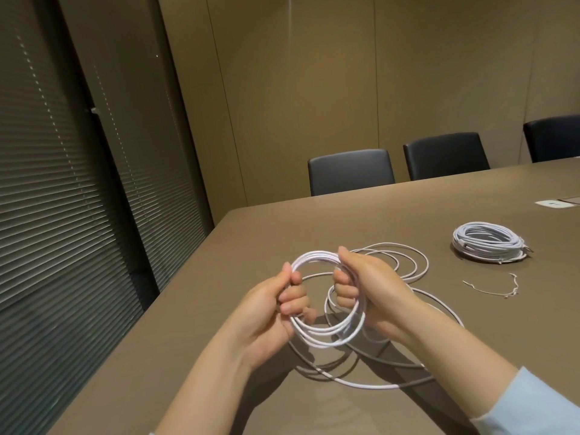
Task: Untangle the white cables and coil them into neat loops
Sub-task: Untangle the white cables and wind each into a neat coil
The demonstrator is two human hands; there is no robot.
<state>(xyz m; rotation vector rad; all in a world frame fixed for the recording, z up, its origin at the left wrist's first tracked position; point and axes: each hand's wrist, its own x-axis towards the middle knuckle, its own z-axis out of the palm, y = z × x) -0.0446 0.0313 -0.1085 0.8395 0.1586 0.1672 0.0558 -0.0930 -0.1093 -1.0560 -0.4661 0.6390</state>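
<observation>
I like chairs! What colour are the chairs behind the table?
The chairs are black, seen in the head view.

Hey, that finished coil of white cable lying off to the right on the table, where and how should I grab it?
The finished coil lies flat, so come from above and pinch across the near band of the ring; that gathers all turns, probably keeping the loops together.

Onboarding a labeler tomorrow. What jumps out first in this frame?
Front and centre, both hands hold a white cable coil above the table: the left hand grips its left side, the right hand its right. Loose cable loops trail on the table behind and under the hands. At the right lies a finished coil, flat on the table.
</observation>
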